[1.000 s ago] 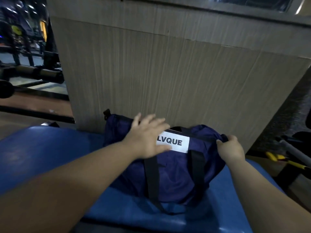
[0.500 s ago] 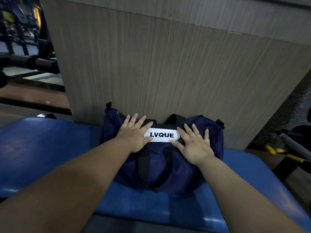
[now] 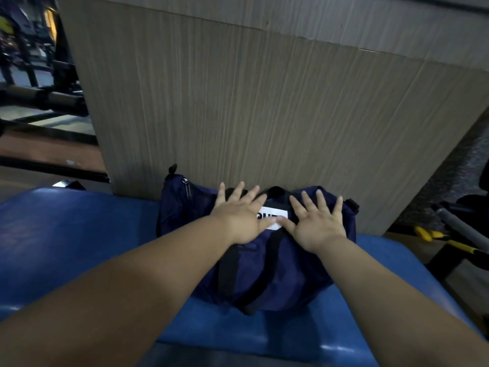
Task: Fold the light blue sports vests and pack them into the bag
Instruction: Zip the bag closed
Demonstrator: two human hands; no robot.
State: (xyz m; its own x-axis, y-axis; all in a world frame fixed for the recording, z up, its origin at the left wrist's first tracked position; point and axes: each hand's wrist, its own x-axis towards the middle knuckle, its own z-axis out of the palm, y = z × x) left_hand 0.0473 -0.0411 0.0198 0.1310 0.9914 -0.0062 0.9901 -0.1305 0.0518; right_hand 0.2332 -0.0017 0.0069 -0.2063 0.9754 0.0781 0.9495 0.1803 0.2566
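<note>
Both my hands lie flat on top of the bag (image 3: 264,276), palms down. My left hand (image 3: 239,221) has its fingers straight and fanned wide, holding nothing, its fingertips reaching toward twelve o'clock over the bag's far edge. My right hand (image 3: 316,226) is spread the same way, fingers wide apart and straight, pressing on the cloth and not gripping it. The thumbs point at each other and nearly meet over the white label (image 3: 276,217), which my left hand partly covers, so only a few black letters show.

The bag is dark navy and sits straight ahead of me at twelve o'clock on the blue padded bench (image 3: 79,234), its back touching the wood-grain panel (image 3: 264,115) that rises behind it. Two black straps (image 3: 227,271) run down its near side toward six o'clock, and their loops poke up between my fingers at the top. A zipper pull (image 3: 186,186) hangs at the bag's end, at about ten o'clock from my left hand. The top seems closed under my palms, though my hands hide most of it.

Off the bench at three o'clock lies a yellow-handled tool (image 3: 434,235) beside a grey bar (image 3: 460,226). At ten o'clock, past the panel, dark gym equipment (image 3: 39,96) stands in dim light.
</note>
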